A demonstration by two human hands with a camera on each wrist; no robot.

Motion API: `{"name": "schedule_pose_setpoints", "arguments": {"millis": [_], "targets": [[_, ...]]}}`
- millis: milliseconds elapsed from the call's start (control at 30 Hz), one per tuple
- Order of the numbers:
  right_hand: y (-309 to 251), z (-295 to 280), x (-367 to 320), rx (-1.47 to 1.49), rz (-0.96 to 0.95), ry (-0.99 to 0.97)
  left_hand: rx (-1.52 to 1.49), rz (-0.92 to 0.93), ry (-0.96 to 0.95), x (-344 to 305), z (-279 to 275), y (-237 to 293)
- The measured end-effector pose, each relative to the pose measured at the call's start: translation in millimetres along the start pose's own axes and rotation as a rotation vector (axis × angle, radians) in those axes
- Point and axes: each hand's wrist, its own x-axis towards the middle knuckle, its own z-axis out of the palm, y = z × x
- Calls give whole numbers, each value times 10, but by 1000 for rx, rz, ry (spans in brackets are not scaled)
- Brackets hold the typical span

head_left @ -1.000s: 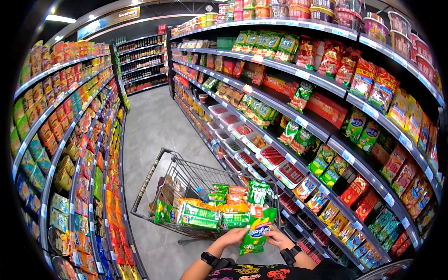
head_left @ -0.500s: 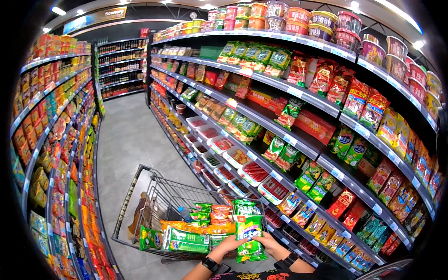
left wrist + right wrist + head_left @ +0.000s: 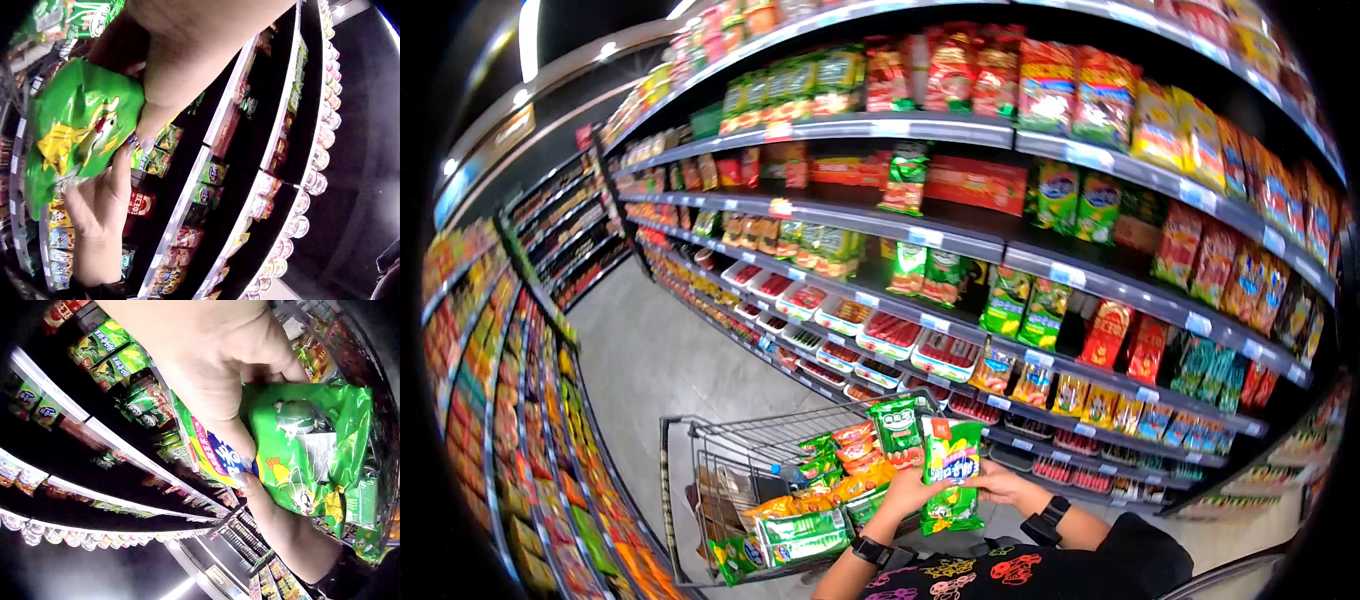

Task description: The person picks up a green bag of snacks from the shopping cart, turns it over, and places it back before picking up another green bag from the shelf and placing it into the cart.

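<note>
The view has swung toward the shelves [image 3: 960,242], with left hand [image 3: 908,490] and right hand [image 3: 1002,484] fingers closed on the green packet [image 3: 950,510], so it's still not set down.

Supermarket aisle; tagged shelves [image 3: 880,128] of packaged food; shopping cart [image 3: 750,440]; ceiling lights [image 3: 528,40]

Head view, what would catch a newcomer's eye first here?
Probably the bright green packet at the lower centre, held between the left hand and the right hand. Just left of it, the wire cart holds more green and orange packets. Behind, long shelves of colourful packets curve across the upper right.
</note>
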Motion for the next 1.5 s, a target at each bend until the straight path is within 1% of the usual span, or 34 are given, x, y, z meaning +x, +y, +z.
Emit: {"name": "schedule_pose_setpoints", "arguments": {"millis": [100, 167, 200, 233, 300, 333, 367, 433, 500, 533, 567, 633, 700, 733, 767, 800, 833, 900, 933, 967, 1033, 1100, 1167, 1200, 1300, 1333, 1367, 1400, 1433, 1500], "targets": [[-124, -265, -20, 38, -104, 32, 124, 34, 33, 177, 128, 289], [-320, -497, -77, 6, -244, 12, 195, 76, 46, 391, 248, 503], [-439, -669, -70, -56, -304, 18, 201, -16, 14, 484, 275, 758], [-578, -870, -90, -121, -362, 31, 184, -35, -2, 563, 307, 1075], [-1010, -1116, -270, -230, -540, 45, 147, 183, 111, 883, 569, 1210], [-1210, -1250, -356, -298, -647, 100, 47, 243, 104, 1012, 665, 1428], [-1440, -1409, -440, -375, -751, 156, 73, 259, 84, 1139, 757, 1603], [-1852, -1725, -596, -469, -832, 254, 136, 460, 98, 1418, 932, 1962], [-2146, -1960, -781, -416, -920, 321, 197, 533, 104, 1591, 1115, 2431], [-2285, -2025, -897, -312, -923, 305, 207, 551, 114, 1669, 1227, 2617], [-2435, -2065, -1023, -213, -931, 287, 228, 604, 147, 1818, 1354, 2605], [-2708, -2125, -1268, -132, -945, 281, 220, 648, 152, 1918, 1477, 2890], [-2941, -2292, -1331, -229, -1014, 352, 212, 713, 185, 2049, 1548, 3055], [-3099, -2338, -1375, -246, -1051, 351, 245, 732, 208, 2092, 1555, 3150], [-3273, -2381, -1432, -316, -1059, 398, 278, 752, 233, 2143, 1551, 3247], [-3440, -2466, -1383, -379, -1107, 463, 346, 800, 298, 2220, 1551, 3299], [-3609, -2538, -1316, -440, -1155, 525, 330, 747, 282, 2265, 1540, 3380], [-3979, -2504, -1357, -534, -1125, 579, 436, 789, 343, 2432, 1531, 3487], [-4150, -2550, -1284, -618, -1112, 582, 434, 809, 358, 2522, 1534, 3527], [-4279, -2559, -1220, -650, -1136, 663, 482, 777, 382, 2630, 1520, 3522], [-4540, -2618, -963, -834, -1211, 1105, 532, 786, 416, 2837, 1481, 3557], [-4692, -2564, -1204, -850, -1121, 954, 596, 809, 462, 3044, 1434, 3623], [-4822, -2797, -1085, -998, -1075, 925, 594, 783, 484, 3277, 1435, 3700], [-4823, -2857, -1037, -989, -1101, 998, 606, 778, 510, 3380, 1474, 3749], [-4787, -3022, -834, -932, -1048, 994, 570, 738, 408, 3692, 1604, 3956], [-4755, -3038, -809, -921, -1135, 993, 683, 765, 442, 3811, 1629, 3980], [-4724, -3017, -826, -908, -1223, 993, 623, 764, 402, 3847, 1646, 4004], [-4704, -2982, -857, -877, -1184, 1005, 561, 765, 363, 3873, 1665, 4064], [-4684, -3007, -819, -883, -1245, 1019, 500, 767, 328, 3907, 1679, 4135], [-4689, -2989, -912, -809, -1177, 974, 388, 791, 334, 3960, 1675, 4210]]}}
